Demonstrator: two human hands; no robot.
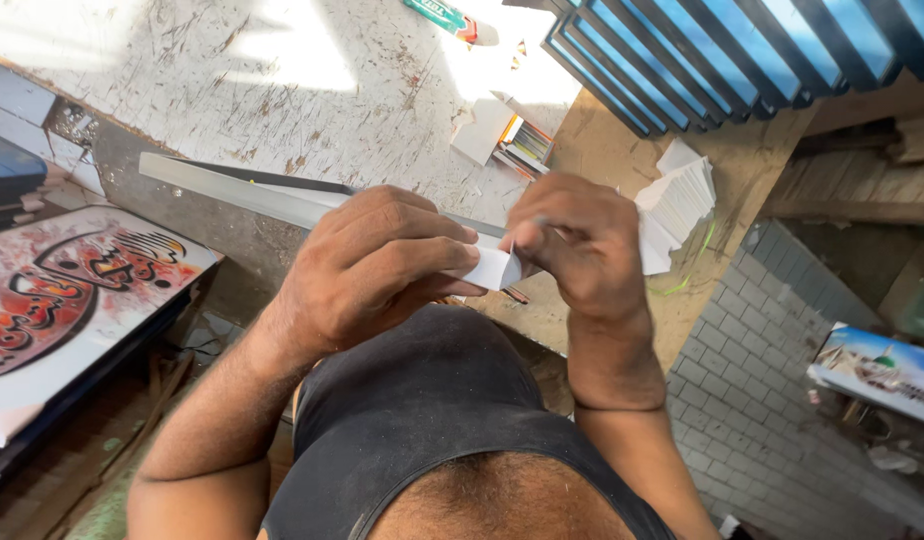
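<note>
The person stands over a scarred white bench (pixel 282 80) with both hands raised close to the chest, working one small white card (pixel 494 268) between them. The left hand (pixel 367 265) is curled nearly closed, its fingers (pixel 422 255) wrapped over the card's near end and the thumb underneath, so it has a firm pinch on it. The right hand (pixel 577 245) is bunched shut too, fingertips pressed onto the card's other end, just touching the left hand's fingers. The card sits between the two hands, above the bench edge, and looks bent or folded, though I cannot tell how far. Behind the hands a long grey bar (pixel 252 195) lies flat across the bench. To the right, on a brown board (pixel 622 130), a stack of white cards (pixel 677 200) fans out, near the right hand but apart from it. Blue-faced frames (pixel 702 50) lean in a row at the top right. A red and white picture (pixel 72 280) lies low on the left, and another picture (pixel 877 370) rests on the grey tiled floor (pixel 752 400) at the right
</note>
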